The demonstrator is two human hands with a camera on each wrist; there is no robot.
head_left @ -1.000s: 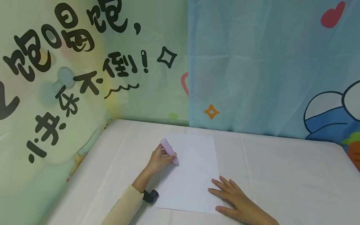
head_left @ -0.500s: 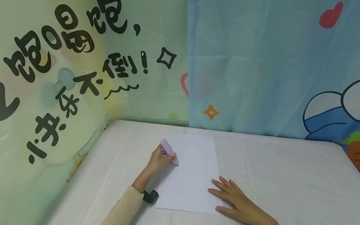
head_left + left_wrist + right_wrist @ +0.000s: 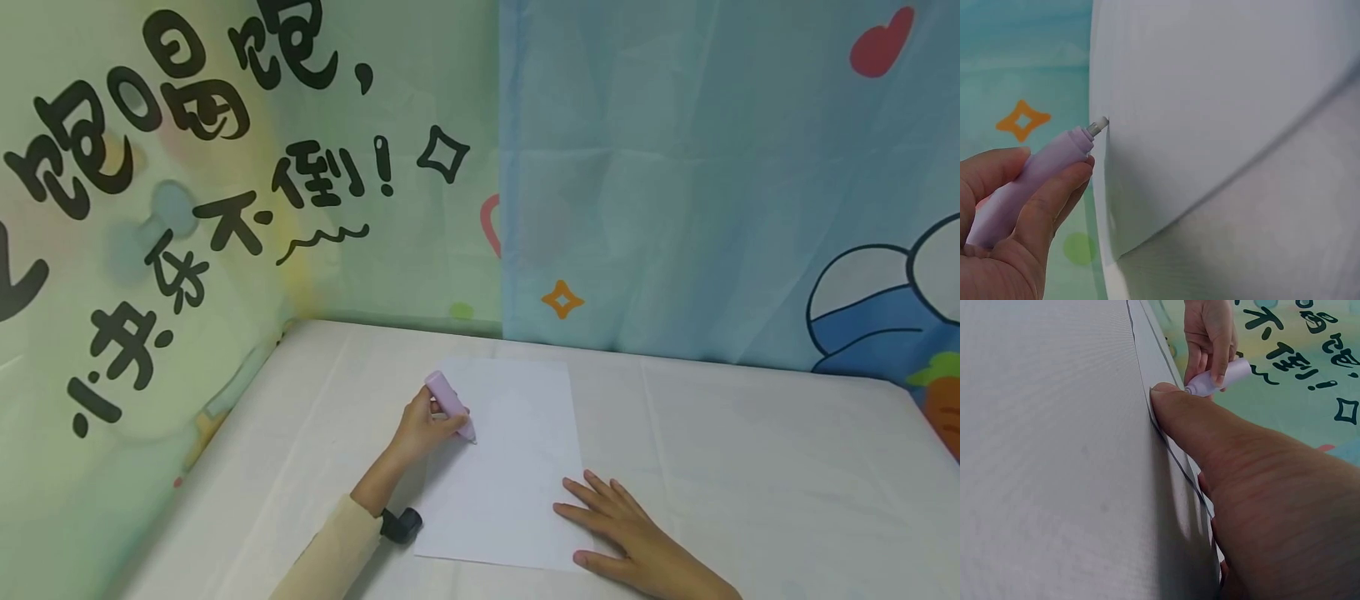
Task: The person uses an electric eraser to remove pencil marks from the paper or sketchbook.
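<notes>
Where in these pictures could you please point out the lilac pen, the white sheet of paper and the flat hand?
lilac pen (image 3: 448, 401), head view, middle of its barrel.
sheet of paper (image 3: 517, 467), head view, bare centre of the sheet.
right hand (image 3: 622, 525), head view, back of the hand.

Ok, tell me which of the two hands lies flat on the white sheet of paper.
The right hand: fingers spread flat on the white sheet of paper. The left hand grips the lilac pen.

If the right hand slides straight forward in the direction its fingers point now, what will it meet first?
The right hand lies flat on the white paper, fingers pointing up-left across it. Nothing stands on the bare sheet ahead; the line likely leads first to the purple pen in the left hand, though depth is uncertain.
</notes>
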